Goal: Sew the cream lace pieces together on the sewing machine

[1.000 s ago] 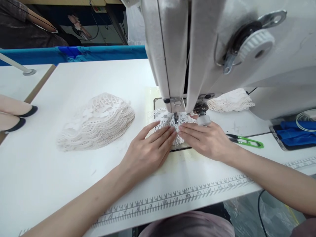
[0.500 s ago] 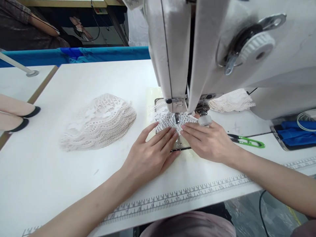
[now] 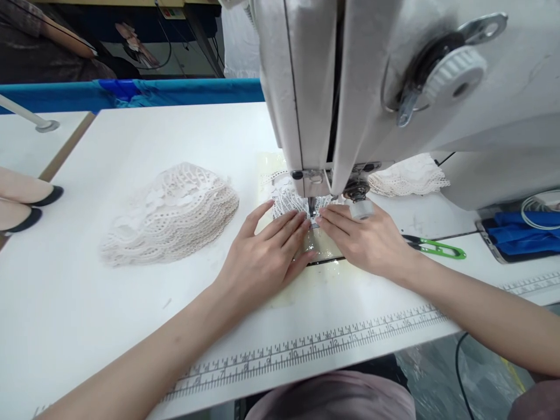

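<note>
A piece of white lace lies under the presser foot of a sewing machine. My left hand rests flat at the lace's near left edge, thumb and fingers stretched out. From the right, my right hand lies with extended fingers on the lace's near right edge, its fingertips close to the foot. Part of the lace is hidden beneath the fingers and the machine head. Both hands press from above rather than grasp.
A stack of lace pieces lies on the left, more lace behind the needle area. Green thread snips and a phone with blue cloth are at right. A printed ruler runs along the front edge. Another person's arm shows beyond.
Both hands have moved slightly away from me, with the lace further under the presser foot. Less lace shows on the near side. The whole view has shifted a little.
</note>
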The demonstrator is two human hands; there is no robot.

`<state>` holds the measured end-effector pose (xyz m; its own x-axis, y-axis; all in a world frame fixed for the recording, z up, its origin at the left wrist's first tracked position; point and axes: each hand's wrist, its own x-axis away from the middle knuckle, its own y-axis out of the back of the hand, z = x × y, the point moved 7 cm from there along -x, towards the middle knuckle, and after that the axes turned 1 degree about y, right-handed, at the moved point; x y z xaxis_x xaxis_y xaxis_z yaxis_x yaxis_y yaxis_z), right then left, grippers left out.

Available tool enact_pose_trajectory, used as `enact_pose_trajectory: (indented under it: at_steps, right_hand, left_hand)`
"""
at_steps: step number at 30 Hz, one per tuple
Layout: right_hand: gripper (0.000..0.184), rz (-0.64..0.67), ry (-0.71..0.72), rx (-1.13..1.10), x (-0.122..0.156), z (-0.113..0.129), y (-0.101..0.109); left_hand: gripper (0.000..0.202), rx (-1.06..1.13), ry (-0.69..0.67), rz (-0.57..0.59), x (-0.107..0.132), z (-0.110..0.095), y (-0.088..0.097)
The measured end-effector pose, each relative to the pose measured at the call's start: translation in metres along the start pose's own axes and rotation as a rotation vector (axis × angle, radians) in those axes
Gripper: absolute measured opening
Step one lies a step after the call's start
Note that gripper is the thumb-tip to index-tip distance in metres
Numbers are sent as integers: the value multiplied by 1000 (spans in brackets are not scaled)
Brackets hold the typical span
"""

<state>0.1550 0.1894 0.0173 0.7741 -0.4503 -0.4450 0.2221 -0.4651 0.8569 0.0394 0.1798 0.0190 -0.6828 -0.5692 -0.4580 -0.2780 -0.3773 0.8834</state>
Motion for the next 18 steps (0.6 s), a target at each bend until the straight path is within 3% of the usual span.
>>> enact_pose_trajectory:
  at_steps: [10,18]
  right_hand:
    - [33,-3,-20,62,0,-6,-1]
    - [31,-24,-54,51,2,-11,4]
  left_hand:
    - [41,80,114,44,-4,14,-10]
    - [45,1,134,36,-1,24,-10]
